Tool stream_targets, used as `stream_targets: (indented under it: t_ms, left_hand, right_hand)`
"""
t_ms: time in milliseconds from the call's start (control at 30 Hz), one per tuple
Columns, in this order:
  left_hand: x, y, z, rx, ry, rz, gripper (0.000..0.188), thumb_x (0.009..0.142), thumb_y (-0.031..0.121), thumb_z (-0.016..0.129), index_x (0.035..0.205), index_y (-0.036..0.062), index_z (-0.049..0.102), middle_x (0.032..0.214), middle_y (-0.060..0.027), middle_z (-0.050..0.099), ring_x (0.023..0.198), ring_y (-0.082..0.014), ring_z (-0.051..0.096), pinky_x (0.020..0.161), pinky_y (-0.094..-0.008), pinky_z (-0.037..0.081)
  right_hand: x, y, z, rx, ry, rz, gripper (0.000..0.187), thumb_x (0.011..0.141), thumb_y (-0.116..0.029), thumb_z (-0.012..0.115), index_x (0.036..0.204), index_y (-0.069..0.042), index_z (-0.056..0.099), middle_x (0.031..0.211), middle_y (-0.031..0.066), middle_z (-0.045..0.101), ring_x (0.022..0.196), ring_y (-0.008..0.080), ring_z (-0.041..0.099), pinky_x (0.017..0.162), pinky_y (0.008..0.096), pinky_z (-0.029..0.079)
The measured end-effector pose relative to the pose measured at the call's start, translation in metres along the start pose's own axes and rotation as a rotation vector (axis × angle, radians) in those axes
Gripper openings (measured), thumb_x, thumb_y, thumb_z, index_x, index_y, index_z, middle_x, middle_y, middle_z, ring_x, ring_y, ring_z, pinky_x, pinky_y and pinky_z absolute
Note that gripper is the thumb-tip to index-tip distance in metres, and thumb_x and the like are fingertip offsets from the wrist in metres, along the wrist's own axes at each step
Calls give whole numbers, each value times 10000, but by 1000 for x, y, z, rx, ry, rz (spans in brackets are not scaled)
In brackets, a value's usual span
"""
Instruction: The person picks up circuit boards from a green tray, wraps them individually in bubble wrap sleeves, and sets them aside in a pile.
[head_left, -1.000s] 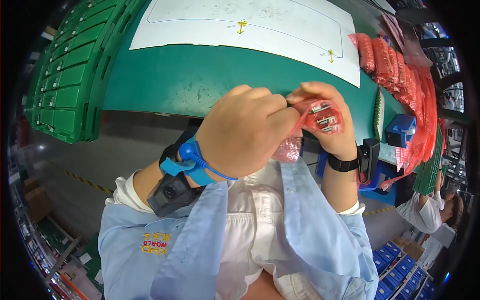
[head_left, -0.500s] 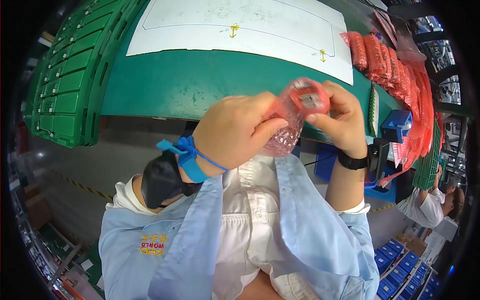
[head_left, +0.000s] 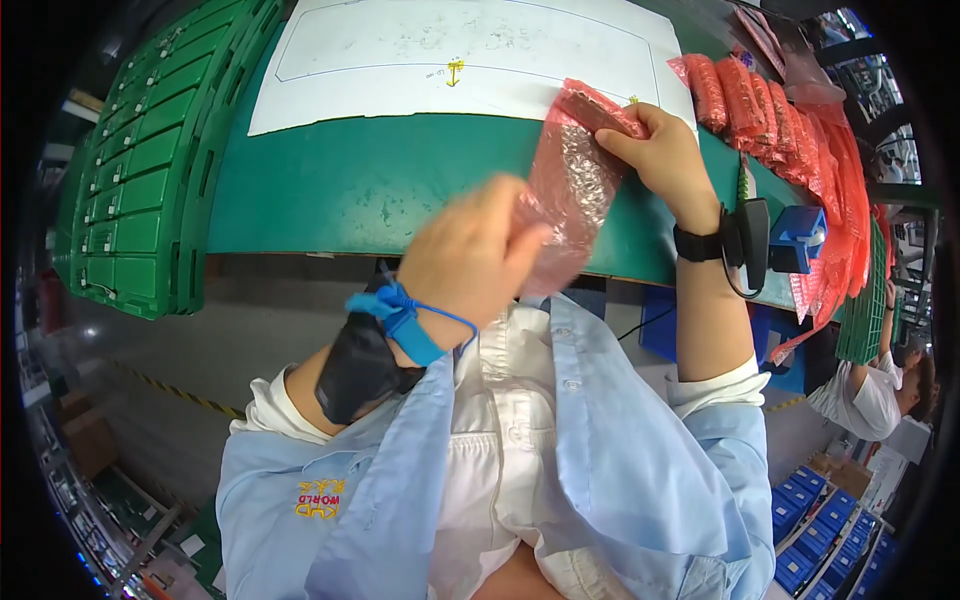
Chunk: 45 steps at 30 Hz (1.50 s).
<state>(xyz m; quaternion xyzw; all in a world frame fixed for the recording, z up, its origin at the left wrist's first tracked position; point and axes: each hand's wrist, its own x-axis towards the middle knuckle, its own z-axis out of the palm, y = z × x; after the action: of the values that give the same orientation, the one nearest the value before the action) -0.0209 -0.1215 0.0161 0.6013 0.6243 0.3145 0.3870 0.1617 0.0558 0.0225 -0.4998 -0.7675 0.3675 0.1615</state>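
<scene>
A pink bubble-wrap bag (head_left: 577,190) hangs unrolled above the front part of the green table. Its upper end is folded over something flat that I cannot make out. My right hand (head_left: 668,165) pinches that folded end at its right corner, thumb on the near side. At the bag's lower left edge is my left hand (head_left: 465,255), its fingers smeared by motion, so whether they grip the plastic does not show. A blue wrist strap (head_left: 412,335) circles my left wrist, and a black band (head_left: 700,243) my right one.
A white sheet with drawn lines (head_left: 400,95) lies across the far table. Green crates (head_left: 130,190) are stacked at the left. Several wrapped pink rolls (head_left: 735,100), loose pink bags (head_left: 835,200) and a blue tape holder (head_left: 797,238) sit at the right. Another person (head_left: 865,395) works beyond.
The bag has gone from bunched up between both hands to stretched out lengthwise. My right hand has moved away with its folded end; my left has shifted slightly left.
</scene>
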Motion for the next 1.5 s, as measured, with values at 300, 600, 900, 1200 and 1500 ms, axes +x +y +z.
stream_targets:
  t_ms: [300,600,900,1200,1500]
  left_hand:
    - [55,-8,-12,590,182,633,526,793,335,708,1240,93,575,1273,-79,555,1216,-294,474,1021,-438,375]
    - [37,-5,13,519,223,534,573,748,298,741,1226,36,565,1260,-118,551,1213,-310,469,1019,-446,378]
    - [18,11,16,431,88,480,575,748,278,750,1238,35,573,1303,-150,536,1183,-341,500,1007,-450,396]
    - [-4,28,16,403,112,477,584,697,297,766,1180,15,597,1265,-140,558,1126,-326,535,946,-408,426]
    - [-95,34,-134,167,245,466,333,790,226,727,1055,34,663,1043,-120,663,963,-285,637,813,-399,504]
  right_hand:
    - [30,11,-18,102,-34,-127,423,814,-298,745,1045,45,656,833,75,670,757,138,625,692,272,503]
    - [46,6,-4,128,178,-116,407,883,-253,698,1182,14,627,943,75,672,840,136,610,766,277,486]
    - [58,-9,7,-471,509,-521,265,858,-178,668,1049,5,655,935,183,644,855,329,626,787,393,497]
    - [9,-62,44,-608,417,-453,387,853,-107,619,1208,29,551,1097,236,591,1007,392,576,892,442,467]
    - [-59,-141,78,-659,438,-456,558,873,-124,612,1361,68,419,1287,251,499,1203,398,477,1027,428,396]
